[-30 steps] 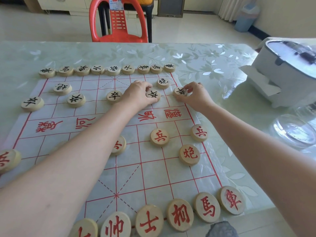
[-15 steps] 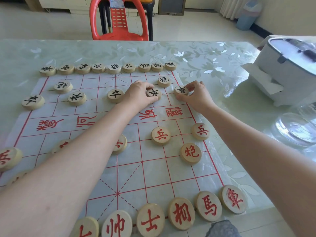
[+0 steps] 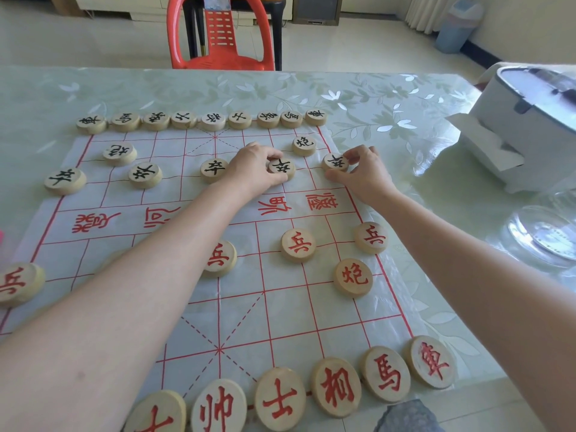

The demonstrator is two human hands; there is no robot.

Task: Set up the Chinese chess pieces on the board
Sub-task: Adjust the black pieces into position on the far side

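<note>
Nothing much has moved in the last second: both hands stay on the same two black soldiers, and only our view has nudged a bit.

Left hand [image 3: 252, 169] is curled over the inner black soldier [image 3: 283, 167], thumb and fingers clamped on its rim. Right hand [image 3: 364, 176] pinches the edge black soldier [image 3: 334, 162] between thumb and fingertips. Both pieces lie flat on the board [image 3: 280, 307], far half, in the soldier row; the edge one sits near the right border line, just below the black cannon [image 3: 304, 145].

We read the step as final seating of these two soldiers on their crossings. The black back row [image 3: 212, 121] is lined up along the far edge of the board and the red back row [image 3: 338, 386] along the near one, so we judge setup nearly done. Our left arm hides part of the red side, so we cannot tell whether it is complete.

Next move calls for small centring nudges, then a clean let-go and a straight lift. The board is a thin, wrinkled sheet on the bench [image 3: 405, 98], so dragging could shift its neighbours.
</note>
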